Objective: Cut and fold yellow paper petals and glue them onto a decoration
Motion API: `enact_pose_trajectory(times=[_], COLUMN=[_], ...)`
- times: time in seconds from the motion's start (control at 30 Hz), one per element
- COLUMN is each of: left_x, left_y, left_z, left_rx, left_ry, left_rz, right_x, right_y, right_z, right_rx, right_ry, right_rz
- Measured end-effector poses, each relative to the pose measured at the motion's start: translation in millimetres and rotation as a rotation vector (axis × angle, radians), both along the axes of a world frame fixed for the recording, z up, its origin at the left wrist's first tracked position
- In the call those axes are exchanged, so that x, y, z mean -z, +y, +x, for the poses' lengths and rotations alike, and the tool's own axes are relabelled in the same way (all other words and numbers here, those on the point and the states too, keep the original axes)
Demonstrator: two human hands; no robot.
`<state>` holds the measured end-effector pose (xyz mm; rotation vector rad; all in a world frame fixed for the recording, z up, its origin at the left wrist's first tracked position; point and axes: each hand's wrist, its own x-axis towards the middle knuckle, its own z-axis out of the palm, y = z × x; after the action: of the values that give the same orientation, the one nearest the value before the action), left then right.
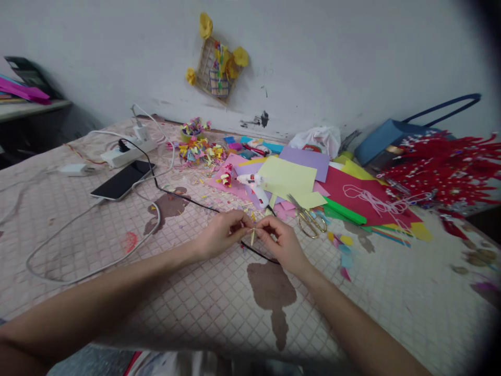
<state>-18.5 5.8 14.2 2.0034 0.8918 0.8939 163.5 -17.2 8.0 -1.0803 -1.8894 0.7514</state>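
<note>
Between my fingertips, over the middle of the table, is a small pale yellow paper strip [252,236]. My left hand [223,232] pinches it from one side and my right hand [284,243] from the other, the fingertips almost meeting. Just beyond my hands lies a white glue gun [254,187] on coloured paper, its black cord passing beneath my hands. Gold-handled scissors [311,222] rest to the right of my right hand. A pale yellow paper sheet [289,175] lies behind the glue gun.
A phone [123,180] and a white power strip [127,151] with looping cables are on the left. Curled paper pieces [203,151] heap at the back. Red paper [348,193], pink string [387,206], a red decoration [442,167] and a blue bag [391,136] fill the right.
</note>
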Motion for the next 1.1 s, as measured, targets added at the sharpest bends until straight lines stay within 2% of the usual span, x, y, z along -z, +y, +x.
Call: enact_pose_trajectory(times=[0.27,0.53,0.9,1.1], left_x=[6.0,10.8,18.7,12.8], left_y=[1.5,-0.5,2.2,2.9], left_z=[0.2,2.8,3.7,4.0], left_rx=[-0.04,0.052,0.071,0.088], left_ry=[0.059,-0.073,-0.066,-0.102], left_rz=[-0.074,-0.248,-0.242,-0.284], right_x=[1.4,1.3,2.9,6.3], right_y=[0.1,-2.2,-1.2,1.6], right_z=[-0.1,-3.1,-3.2,-1.2], right_rx=[0.012,0.064,0.067,0.02], right_ry=[0.022,-0.008,0.042,0.138], right_rz=[-0.051,-0.006,-0.079,-0.193])
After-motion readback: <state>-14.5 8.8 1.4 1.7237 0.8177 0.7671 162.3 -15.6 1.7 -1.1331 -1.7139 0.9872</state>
